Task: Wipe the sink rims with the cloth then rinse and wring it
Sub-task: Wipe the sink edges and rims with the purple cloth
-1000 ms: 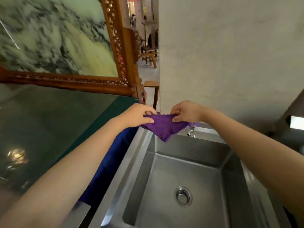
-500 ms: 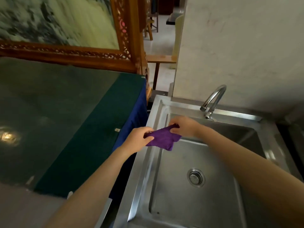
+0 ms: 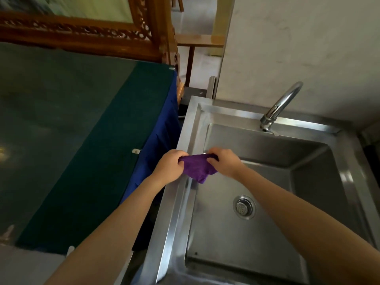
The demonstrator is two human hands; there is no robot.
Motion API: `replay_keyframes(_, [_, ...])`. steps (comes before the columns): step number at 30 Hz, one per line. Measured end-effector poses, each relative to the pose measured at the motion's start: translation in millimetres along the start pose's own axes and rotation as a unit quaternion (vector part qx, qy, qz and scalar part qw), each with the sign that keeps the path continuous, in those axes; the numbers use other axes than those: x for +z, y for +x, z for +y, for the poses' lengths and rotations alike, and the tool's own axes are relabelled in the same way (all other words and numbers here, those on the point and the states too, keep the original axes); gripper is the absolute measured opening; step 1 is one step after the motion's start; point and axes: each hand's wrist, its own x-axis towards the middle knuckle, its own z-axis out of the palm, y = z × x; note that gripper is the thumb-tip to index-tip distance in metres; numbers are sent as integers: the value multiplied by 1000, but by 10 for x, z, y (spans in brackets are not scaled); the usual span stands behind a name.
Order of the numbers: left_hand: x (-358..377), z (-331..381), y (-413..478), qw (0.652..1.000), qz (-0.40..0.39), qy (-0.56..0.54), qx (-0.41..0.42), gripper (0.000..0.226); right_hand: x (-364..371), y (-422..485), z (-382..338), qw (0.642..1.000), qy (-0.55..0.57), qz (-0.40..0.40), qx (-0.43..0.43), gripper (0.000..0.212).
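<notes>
A purple cloth hangs bunched between both hands, just above the left rim of the steel sink. My left hand pinches its left end over the rim. My right hand grips its right end over the basin's left edge. The cloth's lower corner droops toward the basin. The basin looks dry, with a round drain in its floor.
A curved steel faucet stands on the back rim, no water running. A table with a dark green top and blue skirt adjoins the sink on the left. A carved wooden frame stands behind it. A pale wall rises behind the sink.
My view has tilted down, bringing the whole sink and faucet into sight. Both hands have carried the cloth down and toward me, from near the faucet to the left rim.
</notes>
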Motion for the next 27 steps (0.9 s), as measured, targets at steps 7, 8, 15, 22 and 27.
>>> replay_keyframes(7, [-118, 42, 606, 1000, 13, 15, 7, 29, -163, 435, 155, 995, 85, 47, 35, 23])
replay_keyframes(8, [-130, 46, 707, 1000, 15, 16, 5, 29, -192, 517, 175, 992, 99, 57, 43, 23])
replay_keyframes(15, [-21, 61, 1476, 998, 51, 31, -13, 26, -254, 1184, 347, 981, 113, 129, 86, 21])
replay_keyframes(22, [1, 93, 2234, 995, 80, 54, -2, 29, -276, 1832, 616, 971, 84, 201, 97, 26])
replay_keyframes(27, [68, 25, 2636, 993, 106, 58, 9, 29, -188, 2201, 747, 950, 13, 267, 162, 29])
